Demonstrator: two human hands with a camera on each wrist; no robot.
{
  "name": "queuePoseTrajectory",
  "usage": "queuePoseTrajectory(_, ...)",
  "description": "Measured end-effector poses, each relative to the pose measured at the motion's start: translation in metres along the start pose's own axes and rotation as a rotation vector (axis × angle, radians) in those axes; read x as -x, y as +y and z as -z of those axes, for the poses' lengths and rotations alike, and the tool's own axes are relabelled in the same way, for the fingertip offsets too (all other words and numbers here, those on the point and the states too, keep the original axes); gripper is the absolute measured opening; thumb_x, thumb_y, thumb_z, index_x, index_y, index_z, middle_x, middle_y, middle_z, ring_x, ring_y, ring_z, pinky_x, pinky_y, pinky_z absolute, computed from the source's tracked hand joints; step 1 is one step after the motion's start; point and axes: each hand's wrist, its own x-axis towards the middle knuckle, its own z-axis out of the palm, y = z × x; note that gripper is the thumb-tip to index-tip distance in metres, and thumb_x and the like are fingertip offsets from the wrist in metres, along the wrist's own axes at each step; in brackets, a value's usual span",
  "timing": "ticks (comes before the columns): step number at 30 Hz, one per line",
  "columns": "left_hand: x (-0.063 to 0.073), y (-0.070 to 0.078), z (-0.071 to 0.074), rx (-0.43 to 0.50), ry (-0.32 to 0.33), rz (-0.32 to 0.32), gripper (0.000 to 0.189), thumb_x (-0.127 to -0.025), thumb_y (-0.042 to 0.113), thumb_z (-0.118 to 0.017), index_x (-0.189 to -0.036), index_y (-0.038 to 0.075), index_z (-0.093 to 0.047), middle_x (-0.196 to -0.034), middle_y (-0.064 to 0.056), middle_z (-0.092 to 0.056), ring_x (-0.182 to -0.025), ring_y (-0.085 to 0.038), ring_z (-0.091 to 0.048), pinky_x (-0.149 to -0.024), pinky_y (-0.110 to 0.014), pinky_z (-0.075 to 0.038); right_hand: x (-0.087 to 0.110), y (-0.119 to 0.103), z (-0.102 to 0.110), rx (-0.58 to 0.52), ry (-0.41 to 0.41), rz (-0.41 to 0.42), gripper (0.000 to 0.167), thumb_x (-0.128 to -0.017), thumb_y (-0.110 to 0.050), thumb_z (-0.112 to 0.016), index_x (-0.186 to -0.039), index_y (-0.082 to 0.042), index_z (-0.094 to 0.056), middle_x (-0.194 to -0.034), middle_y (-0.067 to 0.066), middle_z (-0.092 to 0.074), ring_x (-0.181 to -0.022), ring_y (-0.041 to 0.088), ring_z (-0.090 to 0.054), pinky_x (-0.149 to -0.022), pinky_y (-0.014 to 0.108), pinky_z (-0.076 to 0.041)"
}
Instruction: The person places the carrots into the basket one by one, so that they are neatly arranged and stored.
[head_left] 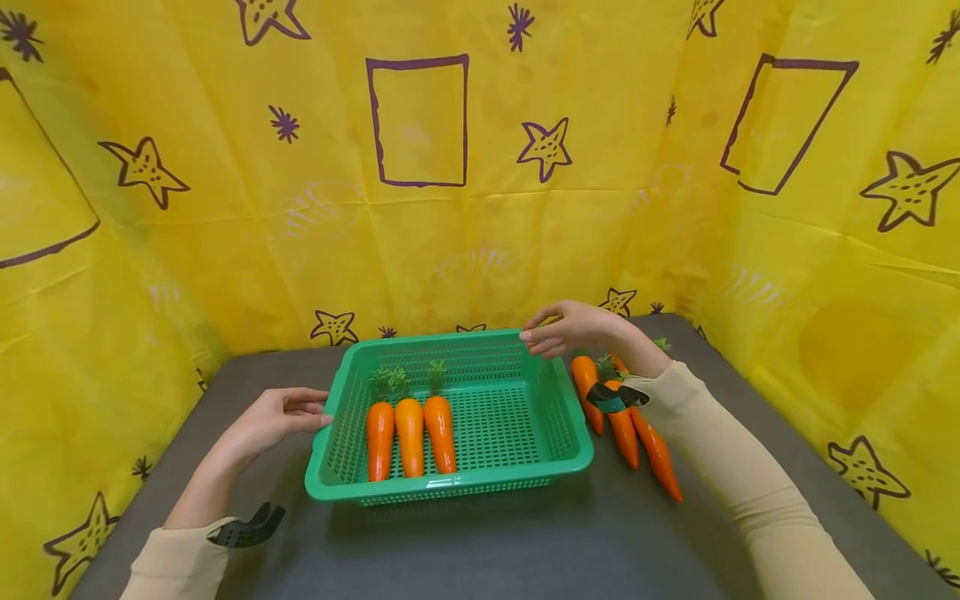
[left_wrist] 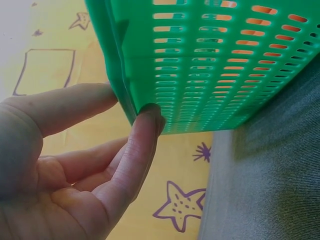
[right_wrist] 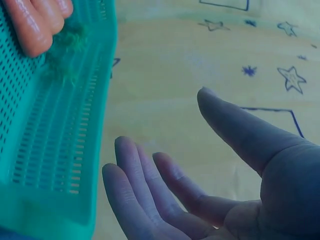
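Note:
A green plastic basket (head_left: pixel 450 479) with slotted walls sits on the dark table, and three orange carrots (head_left: pixel 410 437) with green tops lie side by side in its left half. My left hand (head_left: pixel 273 421) holds the basket's left rim; in the left wrist view the thumb and fingertips pinch the edge of the basket (left_wrist: pixel 135 65). Over the far right corner of the basket hovers my right hand (head_left: pixel 573 327), its fingers loosely extended around nothing. The right wrist view shows those fingers (right_wrist: pixel 132 200) apart from the basket's wall (right_wrist: pixel 55 150).
Several more carrots (head_left: pixel 624 429) lie on the table just right of the basket, partly behind my right wrist. A yellow cloth (head_left: pixel 420 250) with drawn stars and rectangles hangs behind and along both sides of the grey table (head_left: pixel 450 550).

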Motion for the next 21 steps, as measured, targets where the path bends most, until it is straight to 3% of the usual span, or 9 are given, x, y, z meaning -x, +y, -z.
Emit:
queuePoseTrajectory(4, 0.0, 0.0, -0.001, 0.009, 0.001, -0.005, 0.063, -0.085, 0.031, -0.071, -0.13, -0.008, -0.05, -0.109, -0.015, -0.067, -0.096, -0.021, -0.065, -0.087, -0.043, -0.053, 0.007, 0.007, 0.008, -0.011, 0.02, -0.012, 0.052, -0.091, -0.025, -0.064, -0.134, 0.0, -0.046, -0.13, 0.025, -0.055, -0.119, 0.035, -0.056, -0.097, 0.044, -0.049)
queuePoseTrajectory(14, 0.0, -0.002, -0.001, 0.007, 0.015, -0.003, 0.063, -0.085, 0.031, -0.071, -0.13, -0.008, -0.05, -0.107, -0.015, -0.067, -0.095, -0.021, -0.065, -0.087, -0.044, -0.053, 0.023, 0.034, 0.032, 0.001, 0.086, -0.037, 0.055, -0.091, -0.03, -0.065, -0.135, -0.002, -0.047, -0.129, 0.02, -0.057, -0.111, 0.025, -0.063, -0.092, 0.038, -0.052)
queuePoseTrajectory(21, 0.001, -0.002, -0.002, 0.014, 0.011, -0.006, 0.063, -0.086, 0.031, -0.07, -0.13, -0.008, -0.05, -0.108, -0.016, -0.067, -0.095, -0.021, -0.065, -0.087, -0.043, -0.053, 0.033, 0.058, 0.051, -0.065, 0.116, -0.059, 0.059, -0.093, -0.027, -0.061, -0.14, 0.002, -0.039, -0.138, 0.023, -0.048, -0.114, 0.024, -0.061, -0.096, 0.038, -0.05)
